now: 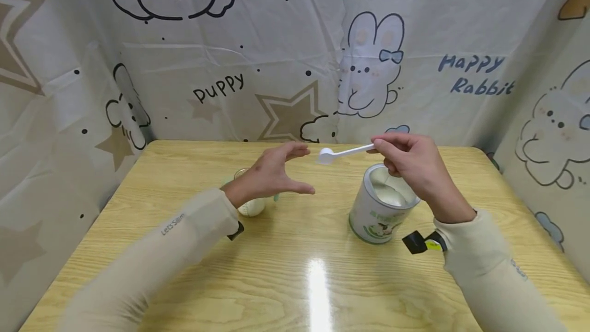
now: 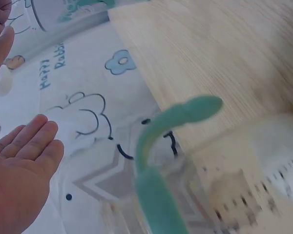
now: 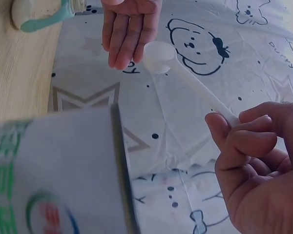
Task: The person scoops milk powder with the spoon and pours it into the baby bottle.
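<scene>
My right hand [image 1: 410, 163] pinches the end of a white measuring scoop's handle above the open can. The scoop [image 1: 326, 156] points left, with its bowl near the left fingertips. Below the right hand stands the tall can [image 1: 375, 222], holding pale powder [image 1: 389, 196]. My left hand [image 1: 272, 172] is held out in mid-air, fingers and thumb spread apart, with nothing in it. Behind its wrist, partly hidden, a clear bottle [image 1: 252, 208] with pale contents stands on the table. In the left wrist view, the bottle's curved green handle [image 2: 158, 202] and printed scale appear close up.
The wooden table [image 1: 258, 281] extends under both arms. A patterned cloth [image 1: 276, 40] hangs behind it and along both sides. Black wrist devices [image 1: 415, 242] sit at the sleeve cuffs.
</scene>
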Motion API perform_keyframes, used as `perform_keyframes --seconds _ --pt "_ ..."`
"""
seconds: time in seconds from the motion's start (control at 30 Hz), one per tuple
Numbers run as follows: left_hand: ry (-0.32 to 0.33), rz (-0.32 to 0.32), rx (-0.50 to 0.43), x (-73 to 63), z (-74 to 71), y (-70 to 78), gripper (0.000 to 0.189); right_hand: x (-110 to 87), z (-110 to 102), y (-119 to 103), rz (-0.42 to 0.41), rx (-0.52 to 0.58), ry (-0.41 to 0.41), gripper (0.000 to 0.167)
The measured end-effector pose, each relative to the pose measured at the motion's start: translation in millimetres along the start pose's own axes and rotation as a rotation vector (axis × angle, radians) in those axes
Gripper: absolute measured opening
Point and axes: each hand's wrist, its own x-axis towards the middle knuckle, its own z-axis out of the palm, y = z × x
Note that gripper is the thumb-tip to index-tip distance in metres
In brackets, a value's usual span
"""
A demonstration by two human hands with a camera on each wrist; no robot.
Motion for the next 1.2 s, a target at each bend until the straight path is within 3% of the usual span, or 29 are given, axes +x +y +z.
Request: perform_keyframes --seconds 0.23,0.53,0.77,0.93,1.2 --pt "-0.006 -0.007 -0.029 9.7 16.4 5.8 0.093 -5.4 -17.1 9.2 0.009 0.017 0.018 0.036" --pt "-0.043 -0.004 -0.045 24.1 41.0 17.7 0.094 -17.0 -43.2 26.2 0.041 0.042 0.080 0.012" --pt "-0.088 0.021 -0.035 36.3 64.3 27.8 0.100 -24.8 -64.3 45.5 0.025 0.267 0.096 0.012" --pt "-0.095 0.022 -0.033 41.3 78.2 31.5 0.104 -28.8 -71.9 58.3 -0.020 0.367 0.075 0.016" --pt "-0.100 -0.001 -0.084 45.7 93.5 36.3 0.109 -32.8 -83.0 71.0 -0.014 0.300 0.076 0.018"
